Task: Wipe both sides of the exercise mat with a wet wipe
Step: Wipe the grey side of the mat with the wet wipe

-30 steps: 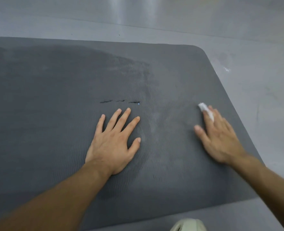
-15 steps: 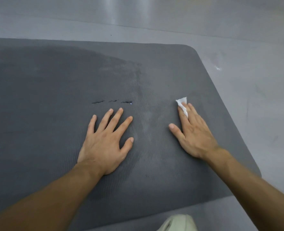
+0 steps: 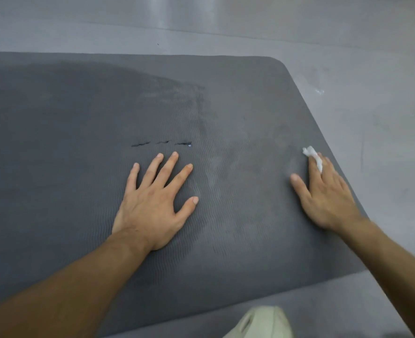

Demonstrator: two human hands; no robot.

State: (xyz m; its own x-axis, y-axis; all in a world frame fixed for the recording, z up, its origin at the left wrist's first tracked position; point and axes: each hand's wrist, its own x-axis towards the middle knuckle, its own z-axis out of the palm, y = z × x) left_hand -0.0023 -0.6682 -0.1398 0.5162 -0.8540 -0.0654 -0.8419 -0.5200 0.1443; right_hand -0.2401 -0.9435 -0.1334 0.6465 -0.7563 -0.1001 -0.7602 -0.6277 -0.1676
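A dark grey exercise mat (image 3: pixel 79 132) lies flat on the floor and fills most of the view. Its left part looks darker and damp. My left hand (image 3: pixel 155 201) rests flat on the mat near the middle, fingers spread. My right hand (image 3: pixel 323 191) lies on the mat near its right edge, straight fingers pressing a small crumpled white wet wipe (image 3: pixel 312 154) onto the surface. Only a bit of the wipe shows past the fingertips.
Three short dark slits (image 3: pixel 161 143) mark the mat just beyond my left fingertips. Grey floor (image 3: pixel 372 81) surrounds the mat at the back and right. A pale shoe tip (image 3: pixel 262 323) shows at the bottom edge, beside the mat's near edge.
My right hand slid the wipe left toward the middle, then back right near the mat's edge. My left hand stayed planted.
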